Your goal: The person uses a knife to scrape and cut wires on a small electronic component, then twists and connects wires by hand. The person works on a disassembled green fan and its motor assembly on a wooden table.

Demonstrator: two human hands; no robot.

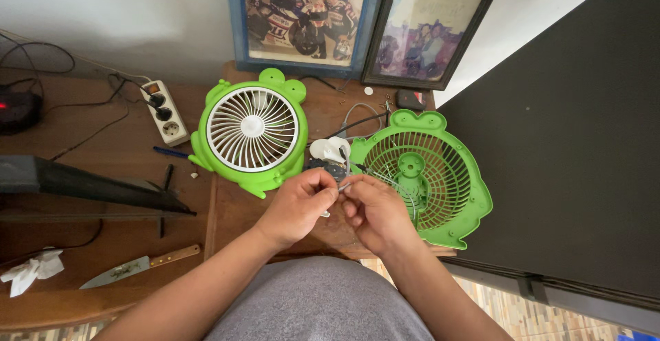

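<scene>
Fan in pieces, both hands on the wiring

From the head view we've got the left hand (297, 203) and right hand (372, 210) meeting over the wooden worktop (234, 217), fingers (328, 193) of both pinched shut on a thin grey wire (346, 169) that runs up toward the small white motor (328, 150). The wire sits between the green fan front with its white grille (251, 131) and the open green rear shell (423, 176). That wire looks light, floppy and easy to snap, so we'd say hold it close to the end, not by the loop. A knife (141, 266) lies well off to the left.
</scene>
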